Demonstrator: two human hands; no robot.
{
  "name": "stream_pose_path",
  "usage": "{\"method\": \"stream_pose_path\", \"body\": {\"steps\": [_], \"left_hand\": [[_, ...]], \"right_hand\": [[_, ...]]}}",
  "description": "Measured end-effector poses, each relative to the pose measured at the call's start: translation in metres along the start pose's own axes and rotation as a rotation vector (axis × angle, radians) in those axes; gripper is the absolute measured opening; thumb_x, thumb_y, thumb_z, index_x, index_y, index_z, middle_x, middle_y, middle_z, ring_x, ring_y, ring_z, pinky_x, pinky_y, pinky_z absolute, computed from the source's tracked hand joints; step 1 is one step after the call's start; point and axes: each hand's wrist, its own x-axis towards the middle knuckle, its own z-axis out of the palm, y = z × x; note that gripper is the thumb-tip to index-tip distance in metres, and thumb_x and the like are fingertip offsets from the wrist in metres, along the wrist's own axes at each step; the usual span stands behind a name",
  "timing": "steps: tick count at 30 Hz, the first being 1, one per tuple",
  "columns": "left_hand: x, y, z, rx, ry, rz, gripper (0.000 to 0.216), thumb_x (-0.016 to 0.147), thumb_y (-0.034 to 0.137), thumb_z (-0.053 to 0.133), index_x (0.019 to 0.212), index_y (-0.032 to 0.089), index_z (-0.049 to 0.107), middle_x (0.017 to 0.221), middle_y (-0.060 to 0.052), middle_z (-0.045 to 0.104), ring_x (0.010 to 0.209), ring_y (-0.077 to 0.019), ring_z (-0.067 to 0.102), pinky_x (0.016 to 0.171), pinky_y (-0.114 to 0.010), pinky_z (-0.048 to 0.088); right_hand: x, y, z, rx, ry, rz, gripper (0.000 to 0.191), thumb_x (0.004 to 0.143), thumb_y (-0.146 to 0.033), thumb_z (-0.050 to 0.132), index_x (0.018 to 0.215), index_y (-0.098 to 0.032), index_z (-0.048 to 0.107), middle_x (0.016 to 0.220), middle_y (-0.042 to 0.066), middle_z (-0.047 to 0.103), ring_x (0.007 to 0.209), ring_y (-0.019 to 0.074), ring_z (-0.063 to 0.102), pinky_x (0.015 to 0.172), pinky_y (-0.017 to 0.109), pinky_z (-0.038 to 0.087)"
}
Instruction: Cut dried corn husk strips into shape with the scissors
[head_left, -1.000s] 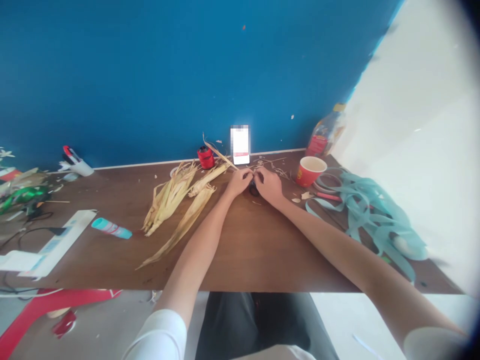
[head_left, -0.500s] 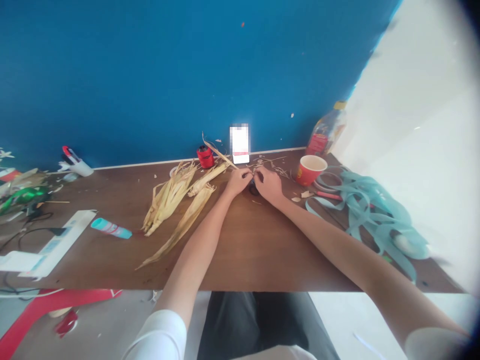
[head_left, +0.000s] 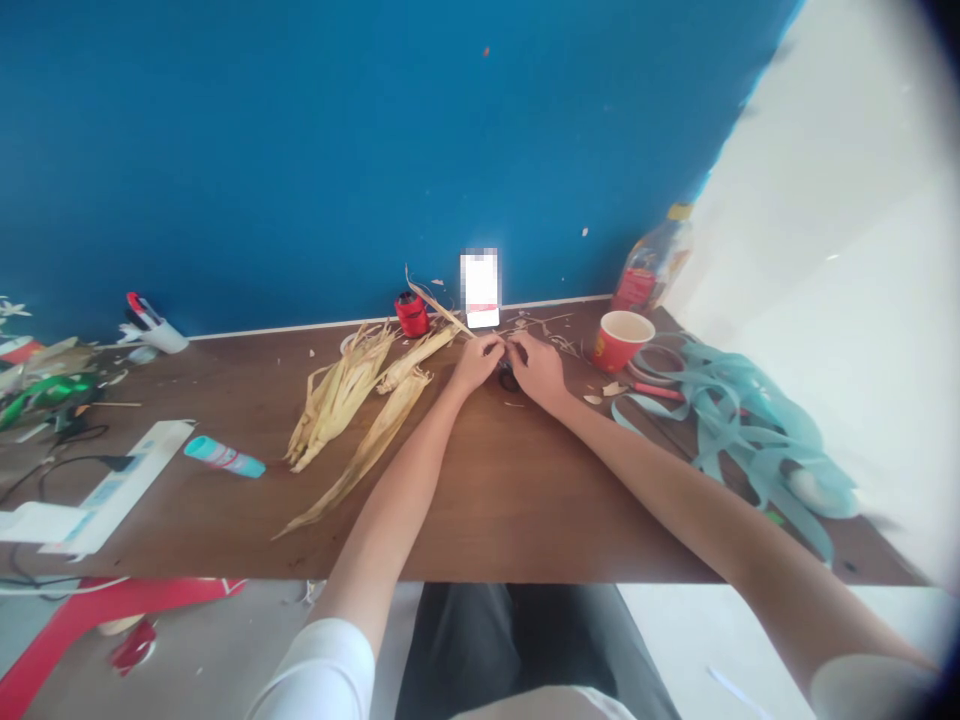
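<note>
Bright, diffuse light. Phone (head_left: 481,288) blown out white, blocky pixels along its top. White wall (head_left: 840,260) pale, soft shadow beside the ribbon (head_left: 750,420). Dark vignette at right corners, wide-angle stretch toward edges. Left hand (head_left: 478,364), right hand (head_left: 540,368): fingertip detail smeary.

Pale yellow, dry corn husks (head_left: 341,395) lie spread to my left. Beside my right hand (head_left: 538,368), a small dark object (head_left: 509,379) sits partly hidden.
</note>
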Motion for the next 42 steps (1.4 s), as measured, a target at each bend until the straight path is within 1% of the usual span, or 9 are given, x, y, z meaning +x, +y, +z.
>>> {"method": "stream_pose_path", "body": {"steps": [9,15,19,22,25,29,36,39,42], "left_hand": [[-0.0002,0.0022,-0.0037,0.129,0.011,0.037,0.019,0.08,0.024,0.047,0.064,0.017,0.056,0.059,0.001,0.055,0.066,-0.0138,0.05,0.063,-0.025,0.04],[-0.0021,0.0043,-0.0049,0.247,0.076,0.028,0.018,0.075,0.023,0.048,0.059,0.017,0.053,0.056,0.002,0.049,0.063,-0.0125,0.045,0.063,-0.025,0.037],[-0.0023,0.0044,-0.0044,0.207,0.094,0.058,0.018,0.076,0.022,0.048,0.059,0.017,0.052,0.057,0.003,0.048,0.062,-0.0119,0.044,0.062,-0.025,0.036],[-0.0019,0.0049,-0.0039,0.133,0.087,0.09,0.019,0.08,0.023,0.046,0.063,0.017,0.054,0.062,0.001,0.053,0.066,-0.0126,0.049,0.064,-0.025,0.038],[-0.0018,0.0052,-0.004,0.109,0.065,0.066,0.021,0.082,0.024,0.045,0.065,0.017,0.054,0.064,0.0,0.056,0.068,-0.0136,0.051,0.066,-0.025,0.041],[-0.0023,0.005,-0.0047,0.138,0.072,0.071,0.019,0.079,0.023,0.046,0.062,0.017,0.052,0.061,0.002,0.051,0.065,-0.0128,0.048,0.064,-0.025,0.039],[-0.0028,0.0045,-0.0052,0.273,0.097,0.038,0.021,0.073,0.02,0.05,0.053,0.017,0.044,0.053,0.004,0.038,0.058,-0.0101,0.038,0.058,-0.026,0.029],[-0.0024,0.0039,-0.0047,0.258,0.113,0.053,0.02,0.075,0.019,0.051,0.055,0.016,0.048,0.054,0.004,0.042,0.06,-0.0103,0.041,0.059,-0.025,0.031],[-0.0009,0.0013,-0.0033,0.145,0.105,0.082,0.018,0.082,0.022,0.05,0.067,0.016,0.059,0.064,0.002,0.056,0.065,-0.0114,0.05,0.062,-0.024,0.038]], "right_hand": [[-0.0016,0.0004,0.0006,-0.012,-0.029,-0.025,0.023,0.092,-0.028,0.047,0.099,-0.024,0.069,0.092,0.005,0.073,0.084,0.0229,0.065,0.075,0.031,0.044],[-0.0026,-0.0027,-0.0009,-0.033,-0.051,-0.012,0.025,0.089,-0.024,0.049,0.102,-0.025,0.069,0.096,0.006,0.073,0.087,0.0241,0.065,0.077,0.033,0.045],[-0.0023,-0.0023,-0.0007,-0.041,-0.057,-0.017,0.025,0.088,-0.024,0.049,0.102,-0.025,0.07,0.094,0.006,0.073,0.086,0.0244,0.065,0.076,0.033,0.045],[-0.002,-0.0016,-0.0007,-0.033,-0.053,-0.011,0.026,0.088,-0.024,0.048,0.103,-0.025,0.07,0.094,0.005,0.073,0.085,0.0244,0.065,0.074,0.033,0.045],[-0.002,-0.0013,-0.0007,-0.028,-0.053,-0.009,0.026,0.088,-0.024,0.048,0.103,-0.025,0.069,0.096,0.005,0.073,0.086,0.0242,0.065,0.075,0.033,0.045],[-0.0023,-0.0016,-0.0003,-0.034,-0.059,-0.023,0.025,0.088,-0.024,0.048,0.101,-0.026,0.069,0.095,0.005,0.073,0.086,0.0237,0.064,0.076,0.032,0.045],[-0.0034,-0.0029,-0.001,-0.075,-0.072,-0.077,0.025,0.088,-0.022,0.048,0.101,-0.024,0.069,0.096,0.005,0.073,0.086,0.0233,0.064,0.069,0.03,0.041],[-0.0036,-0.0026,-0.0006,-0.069,-0.058,-0.077,0.026,0.088,-0.021,0.047,0.102,-0.024,0.069,0.097,0.005,0.073,0.086,0.0234,0.064,0.069,0.03,0.041],[-0.0032,-0.0016,0.0003,-0.042,-0.022,-0.045,0.027,0.089,-0.022,0.046,0.104,-0.024,0.069,0.098,0.005,0.073,0.086,0.0236,0.064,0.072,0.031,0.042]]}}
